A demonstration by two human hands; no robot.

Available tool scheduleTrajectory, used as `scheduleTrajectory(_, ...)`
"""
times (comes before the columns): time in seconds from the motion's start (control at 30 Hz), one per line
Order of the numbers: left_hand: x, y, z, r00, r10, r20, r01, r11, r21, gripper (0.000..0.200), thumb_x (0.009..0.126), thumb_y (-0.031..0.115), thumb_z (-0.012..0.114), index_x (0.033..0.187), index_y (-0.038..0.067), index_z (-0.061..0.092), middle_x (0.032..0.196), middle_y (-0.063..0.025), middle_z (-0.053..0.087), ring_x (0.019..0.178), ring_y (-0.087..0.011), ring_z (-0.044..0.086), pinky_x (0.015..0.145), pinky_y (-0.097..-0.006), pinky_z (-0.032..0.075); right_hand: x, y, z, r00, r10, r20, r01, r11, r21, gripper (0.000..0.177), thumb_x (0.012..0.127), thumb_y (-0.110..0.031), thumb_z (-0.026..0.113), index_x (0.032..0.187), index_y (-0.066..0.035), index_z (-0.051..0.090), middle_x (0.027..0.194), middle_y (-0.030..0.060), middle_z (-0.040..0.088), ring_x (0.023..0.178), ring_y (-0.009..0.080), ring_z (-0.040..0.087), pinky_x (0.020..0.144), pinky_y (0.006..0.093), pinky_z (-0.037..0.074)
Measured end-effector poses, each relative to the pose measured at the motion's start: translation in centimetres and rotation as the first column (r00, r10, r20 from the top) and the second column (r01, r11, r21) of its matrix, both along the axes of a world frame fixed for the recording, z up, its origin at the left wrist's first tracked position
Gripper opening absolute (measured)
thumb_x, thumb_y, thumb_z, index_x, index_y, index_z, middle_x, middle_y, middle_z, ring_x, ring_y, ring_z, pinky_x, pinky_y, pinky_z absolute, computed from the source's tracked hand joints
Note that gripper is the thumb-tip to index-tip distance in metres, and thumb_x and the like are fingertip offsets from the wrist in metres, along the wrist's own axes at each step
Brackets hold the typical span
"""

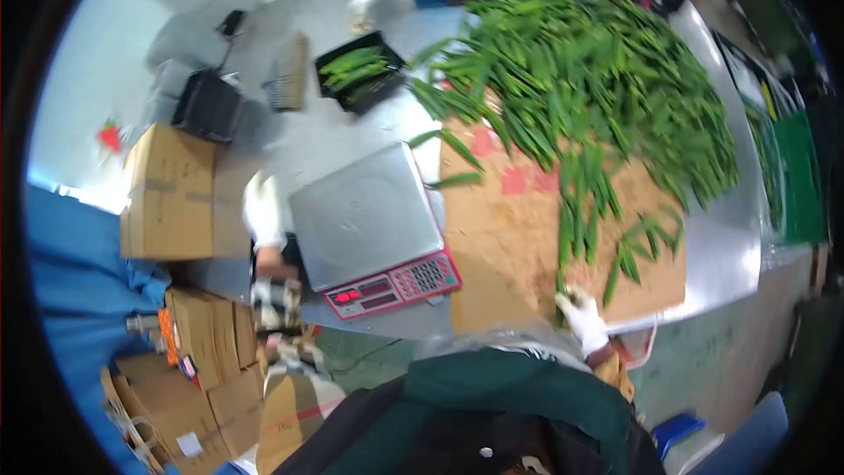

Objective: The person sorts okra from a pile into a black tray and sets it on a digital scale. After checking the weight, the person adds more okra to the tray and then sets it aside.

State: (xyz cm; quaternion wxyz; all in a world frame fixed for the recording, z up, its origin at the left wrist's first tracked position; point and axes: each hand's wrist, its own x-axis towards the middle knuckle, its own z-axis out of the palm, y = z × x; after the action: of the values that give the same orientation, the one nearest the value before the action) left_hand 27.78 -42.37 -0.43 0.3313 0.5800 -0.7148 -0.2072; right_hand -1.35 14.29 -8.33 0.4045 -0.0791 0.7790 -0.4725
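Note:
My left hand (pixel 264 213), in a white glove, is stretched out beside the left edge of the scale (pixel 367 215), holding nothing that I can see. At the cardboard's lower edge, my gloved right hand (pixel 581 321) pinches the lower end of a green pod (pixel 560 281). Above it, several pods (pixel 580 202) lie lengthwise in a rough row. A large heap of green pods (pixel 598 70) covers the upper part of the cardboard (pixel 501 251). Left of the heap is a black tray (pixel 374 98) with pods inside.
Another person's gloved hand (pixel 362 7) is above the black tray. A brush-like object (pixel 288 72) lies on the metal table (pixel 330 136). Black trays (pixel 207 107) and a cardboard box (pixel 171 193) are at the left. A green crate (pixel 798 178) stands at the right.

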Motion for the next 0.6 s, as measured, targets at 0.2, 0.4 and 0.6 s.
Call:
scheduleTrajectory(0.2, 15.4, 11.0, -8.0, 0.963, -0.020, 0.269, 0.001, 0.998, 0.068, 0.054, 0.108, 0.040, 0.042, 0.115, -0.006, 0.070, 0.110, -0.0219, 0.073, 0.105, -0.0331, 0.068, 0.098, -0.0396, 0.049, 0.7, -1.6, 0.8, 0.957, -0.059, 0.285, 0.079, 0.995, -0.057, 0.027, 0.097, -0.005, 0.062, 0.123, -0.003, 0.056, 0.096, 0.0037, 0.070, 0.077, 0.0094, 0.062, 0.071, 0.0249, 0.052)
scheduleTrajectory(0.4, 16.0, 13.7, -7.1, 0.955, -0.166, 0.246, 0.154, 0.986, 0.071, 0.034, 0.104, 0.025, 0.058, 0.116, -0.004, 0.071, 0.102, -0.0135, 0.073, 0.093, -0.0208, 0.066, 0.089, -0.0333, 0.050, 0.7, -1.5, -0.2, 0.990, 0.027, 0.141, -0.024, 1.000, -0.019, 0.023, 0.091, -0.008, 0.069, 0.113, -0.003, 0.064, 0.087, 0.0007, 0.066, 0.077, 0.0085, 0.056, 0.072, 0.0268, 0.049)
scheduleTrajectory(0.6, 22.1, 9.0, -12.5, 0.965, 0.067, -0.254, 0.052, 0.898, 0.437, 0.034, 0.100, 0.018, 0.062, 0.123, -0.007, 0.067, 0.122, -0.0154, 0.070, 0.110, -0.0215, 0.066, 0.103, -0.0320, 0.048, -0.8, 0.8, -2.5, 0.995, -0.097, -0.023, 0.095, 0.992, -0.077, 0.026, 0.089, -0.007, 0.069, 0.113, -0.003, 0.063, 0.090, 0.0033, 0.066, 0.079, 0.0098, 0.057, 0.072, 0.0270, 0.048)
